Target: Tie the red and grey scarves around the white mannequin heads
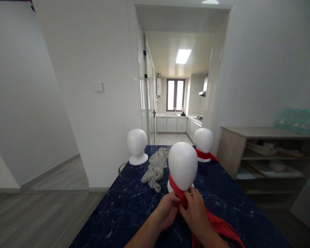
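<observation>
A white mannequin head [183,163] stands upright on the near middle of the table, with a red scarf [176,188] around its neck. At the front of the neck my left hand [168,210] is closed on the scarf, fingertips pinching the cloth. My right hand [195,210] grips the same scarf just beside it, fingers bent over the fabric. The scarf's loose length trails out under my right wrist toward the table's near right. My hands and the head hide part of the scarf and the base.
A crumpled grey cloth [156,168] lies on the dark blue marbled table [134,210]. Behind it stands a bare white mannequin head [137,144]. Another mannequin head [204,140], with red cloth at its neck, is at the back right. A wooden shelf unit [235,144] stands right.
</observation>
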